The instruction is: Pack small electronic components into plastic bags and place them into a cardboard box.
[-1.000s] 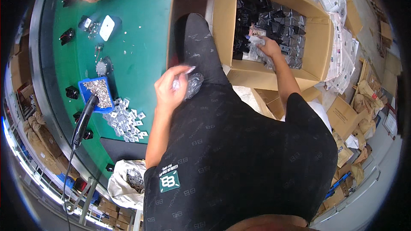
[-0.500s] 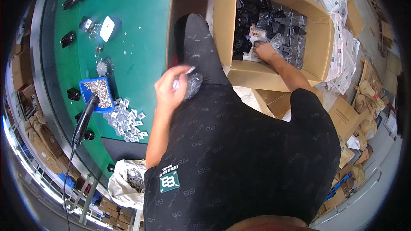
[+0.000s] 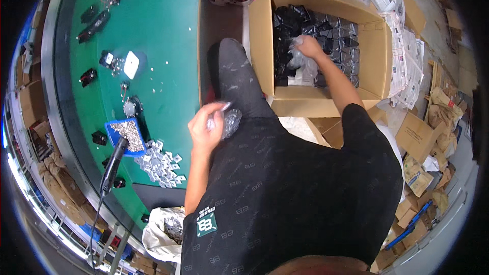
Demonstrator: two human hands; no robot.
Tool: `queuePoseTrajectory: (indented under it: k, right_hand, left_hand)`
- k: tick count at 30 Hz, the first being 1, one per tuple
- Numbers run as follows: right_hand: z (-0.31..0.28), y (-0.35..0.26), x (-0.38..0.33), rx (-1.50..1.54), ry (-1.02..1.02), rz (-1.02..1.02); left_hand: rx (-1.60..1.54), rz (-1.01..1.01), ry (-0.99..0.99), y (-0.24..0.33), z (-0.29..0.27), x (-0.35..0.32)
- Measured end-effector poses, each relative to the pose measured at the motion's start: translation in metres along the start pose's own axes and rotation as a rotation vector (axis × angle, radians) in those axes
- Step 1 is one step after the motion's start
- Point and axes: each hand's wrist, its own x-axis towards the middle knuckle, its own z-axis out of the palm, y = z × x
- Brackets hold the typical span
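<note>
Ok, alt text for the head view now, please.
A person's right hand holds clear plastic at an open cardboard box of black parts, while the left hand holds a crumpled clear bag near the thigh. On the green table at left, a blue tray contains small shiny pieces.

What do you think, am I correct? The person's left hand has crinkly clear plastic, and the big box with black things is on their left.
Not quite: the head view shows the big box with black things on the person's right. The left hand does have clear plastic.
</note>
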Motion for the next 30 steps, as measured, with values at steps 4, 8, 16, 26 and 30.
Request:
queuePoseTrajectory:
  k: [4, 8, 16, 26, 30]
  right_hand:
    - [-0.001, 0.0, 0.014, -0.128, 0.055, 0.378]
    - [0.004, -0.003, 0.015, -0.151, -0.063, 0.406]
    - [0.056, -0.002, -0.026, -0.371, -0.1, 0.225]
    - [0.035, 0.021, -0.045, -0.221, 0.193, -0.01]
    - [0.043, 0.025, -0.04, -0.438, -0.085, -0.041]
  left_hand:
    - [0.043, 0.015, -0.018, 0.002, -0.002, 0.001]
    - [0.066, 0.002, -0.027, 0.003, 0.0, 0.0]
    - [0.059, 0.003, -0.034, -0.006, 0.0, -0.004]
    - [0.016, 0.002, -0.007, -0.011, -0.002, -0.004]
    - [0.103, 0.056, -0.022, -0.01, 0.0, -0.003]
